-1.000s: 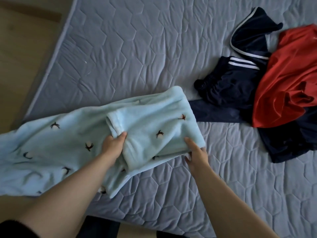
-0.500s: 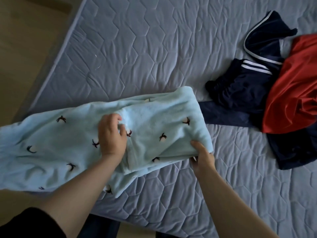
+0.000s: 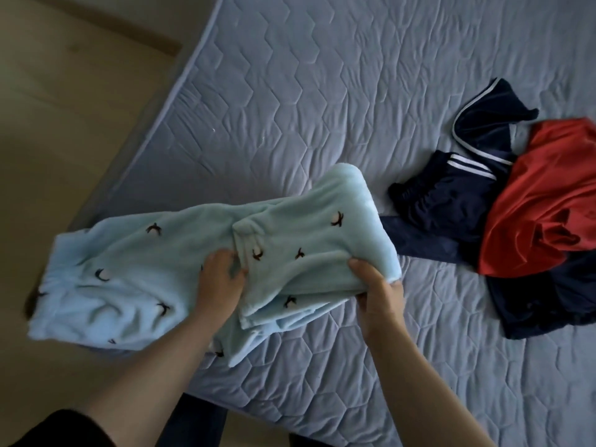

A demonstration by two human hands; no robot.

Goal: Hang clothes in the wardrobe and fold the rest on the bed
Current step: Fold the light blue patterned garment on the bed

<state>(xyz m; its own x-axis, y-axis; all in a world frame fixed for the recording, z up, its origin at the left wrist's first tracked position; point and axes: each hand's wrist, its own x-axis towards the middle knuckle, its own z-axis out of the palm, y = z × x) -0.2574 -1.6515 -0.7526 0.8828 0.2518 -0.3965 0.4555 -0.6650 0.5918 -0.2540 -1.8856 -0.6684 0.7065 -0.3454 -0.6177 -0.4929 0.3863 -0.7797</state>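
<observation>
A light blue fleece garment [image 3: 129, 272] with small dark embroidered marks lies across the near left corner of the grey quilted bed [image 3: 322, 108], its left end hanging past the bed's edge. Its right part is folded over into a thick stack. My left hand [image 3: 221, 279] grips the folded layer's left edge at the garment's middle. My right hand [image 3: 379, 287] holds the stack's right front corner, thumb on top. Both hands lift the folded part slightly.
A heap of dark navy clothes with white stripes [image 3: 451, 198] and a red garment [image 3: 548, 201] lies at the bed's right side. Wooden floor [image 3: 64, 124] runs along the left of the bed. Dark trousers of the person [image 3: 193, 427] show at the bottom.
My left hand shifted from pressing on top of the fold to gripping its edge. My right hand slid further under the corner. The folded stack has risen a little.
</observation>
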